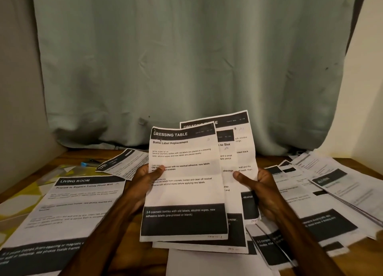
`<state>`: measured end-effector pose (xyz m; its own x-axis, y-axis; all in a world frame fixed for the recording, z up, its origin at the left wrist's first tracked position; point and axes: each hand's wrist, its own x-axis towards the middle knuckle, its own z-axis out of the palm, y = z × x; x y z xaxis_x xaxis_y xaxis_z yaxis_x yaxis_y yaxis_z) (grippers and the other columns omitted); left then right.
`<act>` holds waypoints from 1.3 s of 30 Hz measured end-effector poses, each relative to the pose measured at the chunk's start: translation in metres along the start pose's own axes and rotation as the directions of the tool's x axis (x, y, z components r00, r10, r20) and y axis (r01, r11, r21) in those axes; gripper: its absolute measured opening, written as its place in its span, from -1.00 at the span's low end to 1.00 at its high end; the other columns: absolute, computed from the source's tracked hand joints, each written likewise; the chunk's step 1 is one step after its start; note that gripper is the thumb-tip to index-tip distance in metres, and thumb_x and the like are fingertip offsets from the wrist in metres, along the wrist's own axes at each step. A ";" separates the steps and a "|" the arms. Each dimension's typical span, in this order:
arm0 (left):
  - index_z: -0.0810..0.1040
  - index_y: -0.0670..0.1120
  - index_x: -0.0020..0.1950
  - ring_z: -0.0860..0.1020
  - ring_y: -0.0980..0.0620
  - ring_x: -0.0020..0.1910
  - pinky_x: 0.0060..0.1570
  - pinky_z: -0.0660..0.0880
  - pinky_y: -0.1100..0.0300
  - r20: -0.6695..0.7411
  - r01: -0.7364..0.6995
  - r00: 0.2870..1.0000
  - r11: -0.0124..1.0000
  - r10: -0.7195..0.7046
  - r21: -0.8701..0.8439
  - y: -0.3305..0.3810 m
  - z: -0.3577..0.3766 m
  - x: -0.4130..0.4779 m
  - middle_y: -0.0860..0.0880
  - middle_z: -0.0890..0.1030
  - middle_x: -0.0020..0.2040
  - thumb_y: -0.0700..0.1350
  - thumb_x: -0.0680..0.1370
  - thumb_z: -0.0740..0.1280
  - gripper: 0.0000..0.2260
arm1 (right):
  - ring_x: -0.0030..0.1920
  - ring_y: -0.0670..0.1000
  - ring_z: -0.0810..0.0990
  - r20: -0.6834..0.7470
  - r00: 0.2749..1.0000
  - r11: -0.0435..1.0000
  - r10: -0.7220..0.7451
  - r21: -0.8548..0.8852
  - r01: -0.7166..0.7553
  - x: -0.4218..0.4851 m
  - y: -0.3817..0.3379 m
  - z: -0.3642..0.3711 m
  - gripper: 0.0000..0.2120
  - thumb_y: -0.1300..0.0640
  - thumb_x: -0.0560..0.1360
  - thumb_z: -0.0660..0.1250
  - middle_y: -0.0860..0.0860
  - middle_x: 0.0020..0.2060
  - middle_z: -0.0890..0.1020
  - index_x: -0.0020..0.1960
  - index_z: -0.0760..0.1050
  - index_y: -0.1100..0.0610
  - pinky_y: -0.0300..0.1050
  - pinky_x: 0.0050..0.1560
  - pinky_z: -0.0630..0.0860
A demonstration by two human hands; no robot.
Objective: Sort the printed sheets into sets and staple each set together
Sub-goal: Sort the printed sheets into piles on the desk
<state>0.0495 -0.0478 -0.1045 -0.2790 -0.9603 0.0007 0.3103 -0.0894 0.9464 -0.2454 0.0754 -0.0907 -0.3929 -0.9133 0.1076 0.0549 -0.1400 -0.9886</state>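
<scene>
Left of the left hand, a creased LIVING ROOM sheet lies flat on the wooden table. Beyond it lies a small dark tool with a blue end. The left hand pinches the front page of the fanned set, thumb on its face. The set is white with black bands, headed DRESSING TABLE, and is held upright between both hands. The right hand grips the rear pages, thumb in front. Right of it spreads a loose pile of sheets.
</scene>
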 end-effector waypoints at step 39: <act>0.51 0.02 0.15 0.74 -0.01 -0.09 -0.11 0.67 0.04 0.006 -0.198 0.980 0.980 0.198 0.004 0.019 0.083 -0.099 0.01 0.75 -0.03 -0.04 0.54 0.50 -0.75 | 0.02 -0.16 0.71 -0.025 0.969 0.955 -0.244 -0.180 0.236 -0.072 0.014 0.041 -0.63 0.00 0.57 0.43 -0.12 0.10 0.69 0.34 0.50 0.06 -0.21 -0.05 0.67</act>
<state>0.0074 0.0674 -0.0598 -0.2174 -0.9573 0.1905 0.3555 0.1041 0.9289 -0.1783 0.1238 -0.1075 -0.4169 -0.8417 0.3431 -0.2056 -0.2803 -0.9376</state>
